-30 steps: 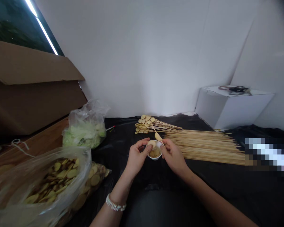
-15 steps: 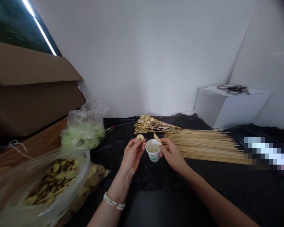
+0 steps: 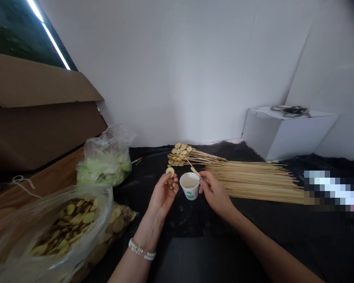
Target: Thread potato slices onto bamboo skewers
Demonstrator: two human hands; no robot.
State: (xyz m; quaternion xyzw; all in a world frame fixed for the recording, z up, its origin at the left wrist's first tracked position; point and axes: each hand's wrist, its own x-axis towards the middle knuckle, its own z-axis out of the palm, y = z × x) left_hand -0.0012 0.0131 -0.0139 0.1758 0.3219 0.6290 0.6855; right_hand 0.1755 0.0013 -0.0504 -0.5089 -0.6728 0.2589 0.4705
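My left hand point(image 3: 164, 192) pinches a round potato slice point(image 3: 170, 171) between thumb and fingers, with more slices tucked in the curled fingers below. My right hand point(image 3: 214, 191) is closed on a thin wooden skewer point(image 3: 189, 160) pointing up and to the left, with a potato slice point(image 3: 194, 171) on it near the fingers. Between the hands a white paper cup point(image 3: 190, 193) with a green print stands upright, close to my right fingers. Behind it lies a pile of skewered potato slices point(image 3: 178, 151).
Many bare skewers point(image 3: 256, 181) lie in a wide bundle at right. An open plastic bag point(image 3: 103, 196) of potato slices is at front left, with a bag of pale green vegetables point(image 3: 104, 167) behind. A cardboard box point(image 3: 41, 129) and a white box point(image 3: 295, 133) flank the black sheet point(image 3: 200, 255).
My left hand has drawn slightly left, away from the cup, and more slices show in its fingers. The cup sits a little further left. My right hand has hardly moved.
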